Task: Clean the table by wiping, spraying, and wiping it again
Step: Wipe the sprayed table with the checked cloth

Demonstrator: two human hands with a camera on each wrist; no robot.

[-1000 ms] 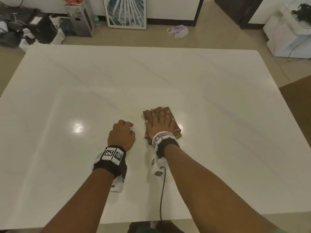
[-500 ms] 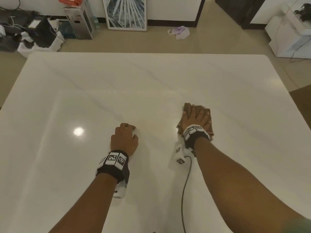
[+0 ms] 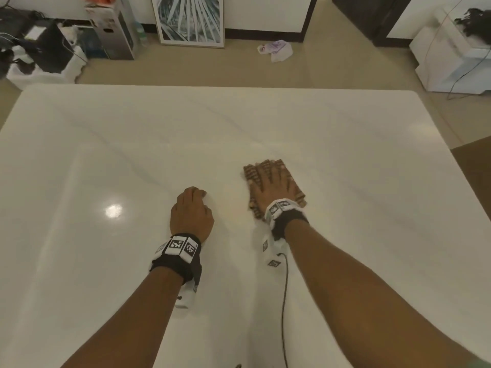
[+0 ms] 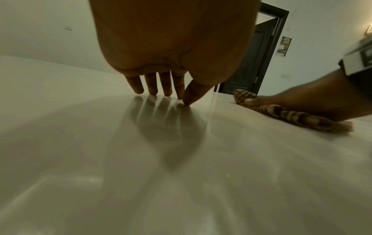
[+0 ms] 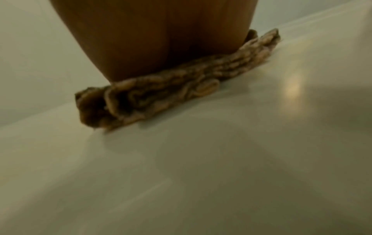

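Your right hand (image 3: 273, 188), fingers spread flat on the cloth (image 3: 251, 173), has swept back leftward toward your left hand (image 3: 191, 212), fingertips braced on the table (image 3: 345, 134); the wiping pass continues.

My right hand (image 3: 273, 185) has swept the brown checked cloth (image 3: 299, 193) across the white table (image 3: 345, 155): a second ago it sat close beside my left hand (image 3: 191, 212), half a second ago it had slid out to my right, and now it is back nearer the left hand, a clear gap between them, palm flat on the cloth
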